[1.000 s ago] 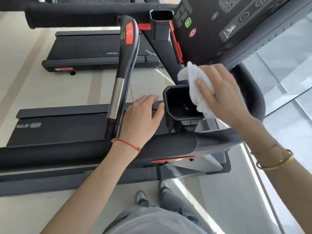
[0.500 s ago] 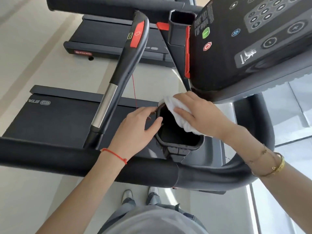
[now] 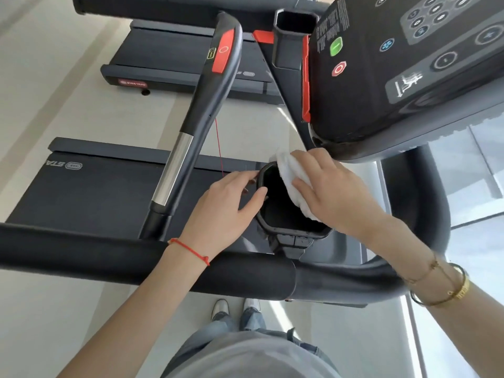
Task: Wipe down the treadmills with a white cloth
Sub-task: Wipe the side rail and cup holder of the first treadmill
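Note:
A black cup holder point(image 3: 275, 226) sits on the treadmill's frame, just below the dark console point(image 3: 403, 77). My right hand point(image 3: 335, 192) holds a bunched white cloth point(image 3: 293, 181) and presses it against the holder's right inner rim. On the holder's left outer edge rests my left hand point(image 3: 226, 205), thumb on the rim and fingers along the side. The thick black front handrail point(image 3: 109, 255) crosses under both forearms.
A side handle point(image 3: 201, 105) with a red pad and a chrome section slants up to the left. A second cup holder point(image 3: 293, 31) stands higher up. The treadmill's deck point(image 3: 90, 192) lies at left, another treadmill point(image 3: 177, 66) beyond it. My feet stand on pale floor point(image 3: 68, 323).
My right hand has come down from the console's edge and pushed the cloth onto the cup holder's rim. The left hand has stayed on the holder. The view has tilted.

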A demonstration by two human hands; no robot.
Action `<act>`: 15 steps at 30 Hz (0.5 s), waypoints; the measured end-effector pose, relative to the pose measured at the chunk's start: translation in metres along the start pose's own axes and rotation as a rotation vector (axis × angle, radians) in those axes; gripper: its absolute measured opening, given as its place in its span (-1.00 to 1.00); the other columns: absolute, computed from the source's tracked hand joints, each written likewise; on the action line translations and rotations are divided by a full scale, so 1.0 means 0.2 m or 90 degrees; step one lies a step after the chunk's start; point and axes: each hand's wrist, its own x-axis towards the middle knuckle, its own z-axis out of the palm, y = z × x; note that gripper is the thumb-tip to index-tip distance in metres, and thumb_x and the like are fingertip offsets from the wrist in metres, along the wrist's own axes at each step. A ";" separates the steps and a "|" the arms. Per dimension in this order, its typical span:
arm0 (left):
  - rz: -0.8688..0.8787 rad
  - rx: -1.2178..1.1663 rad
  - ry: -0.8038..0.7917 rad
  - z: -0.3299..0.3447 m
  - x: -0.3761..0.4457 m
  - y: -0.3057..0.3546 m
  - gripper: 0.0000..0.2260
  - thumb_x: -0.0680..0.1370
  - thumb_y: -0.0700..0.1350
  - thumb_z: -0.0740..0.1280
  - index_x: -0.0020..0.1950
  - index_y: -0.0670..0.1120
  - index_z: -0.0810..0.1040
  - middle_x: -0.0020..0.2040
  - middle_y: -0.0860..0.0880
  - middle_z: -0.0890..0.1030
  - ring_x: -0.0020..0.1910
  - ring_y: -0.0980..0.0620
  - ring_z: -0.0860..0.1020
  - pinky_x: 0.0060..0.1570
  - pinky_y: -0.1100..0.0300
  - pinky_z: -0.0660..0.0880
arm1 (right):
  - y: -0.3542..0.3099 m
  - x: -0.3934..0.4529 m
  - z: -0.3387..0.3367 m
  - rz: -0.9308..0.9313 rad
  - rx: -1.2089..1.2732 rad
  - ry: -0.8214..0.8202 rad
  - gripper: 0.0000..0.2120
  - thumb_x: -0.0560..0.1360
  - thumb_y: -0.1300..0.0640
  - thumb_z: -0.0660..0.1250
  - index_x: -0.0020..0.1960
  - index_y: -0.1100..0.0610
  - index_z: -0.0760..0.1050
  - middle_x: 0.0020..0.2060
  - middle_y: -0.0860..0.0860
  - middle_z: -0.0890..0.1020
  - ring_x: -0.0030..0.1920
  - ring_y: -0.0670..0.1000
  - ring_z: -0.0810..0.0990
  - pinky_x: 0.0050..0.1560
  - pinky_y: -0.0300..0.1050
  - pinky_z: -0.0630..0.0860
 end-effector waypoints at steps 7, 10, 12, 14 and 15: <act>0.050 0.069 -0.024 -0.04 0.05 -0.03 -0.48 0.60 0.20 0.16 0.52 0.02 0.29 0.37 0.09 0.47 0.24 0.12 0.51 0.18 0.20 0.43 | -0.13 -0.20 0.02 0.246 0.263 0.076 -0.51 0.60 0.05 0.11 0.51 0.12 0.17 0.33 0.10 0.37 0.19 0.12 0.46 -0.02 -0.20 0.34; 0.071 0.056 -0.051 -0.05 0.07 -0.03 -0.49 0.61 0.17 0.18 0.53 0.03 0.27 0.40 0.09 0.44 0.26 0.11 0.50 0.22 0.19 0.43 | -0.14 -0.27 0.03 0.343 0.350 0.072 -0.54 0.58 -0.01 0.09 0.44 0.10 0.22 0.13 0.08 0.49 0.00 0.05 0.50 -0.20 -0.23 0.27; 0.078 0.036 -0.053 -0.04 0.07 -0.02 -0.51 0.61 0.13 0.17 0.52 0.03 0.28 0.38 0.07 0.47 0.22 0.10 0.52 0.22 0.15 0.47 | -0.11 -0.20 0.03 0.357 0.360 0.051 -0.56 0.60 0.07 0.16 0.44 0.16 0.20 0.14 0.12 0.47 0.01 0.05 0.45 -0.11 -0.15 0.29; 0.080 0.015 -0.056 -0.03 0.06 -0.02 -0.53 0.61 0.12 0.16 0.51 0.03 0.30 0.34 0.07 0.49 0.16 0.11 0.54 0.18 0.13 0.50 | -0.07 -0.10 0.02 0.360 0.360 0.010 -0.57 0.60 0.13 0.19 0.42 0.20 0.19 0.15 0.17 0.48 0.07 0.10 0.47 -0.03 -0.07 0.37; 0.080 0.005 -0.058 -0.03 0.06 -0.03 -0.53 0.60 0.13 0.16 0.50 0.04 0.31 0.32 0.08 0.51 0.14 0.12 0.55 0.16 0.13 0.51 | -0.06 -0.06 0.01 0.359 0.362 -0.002 -0.57 0.60 0.14 0.19 0.42 0.20 0.20 0.14 0.18 0.50 0.10 0.13 0.49 0.02 -0.02 0.42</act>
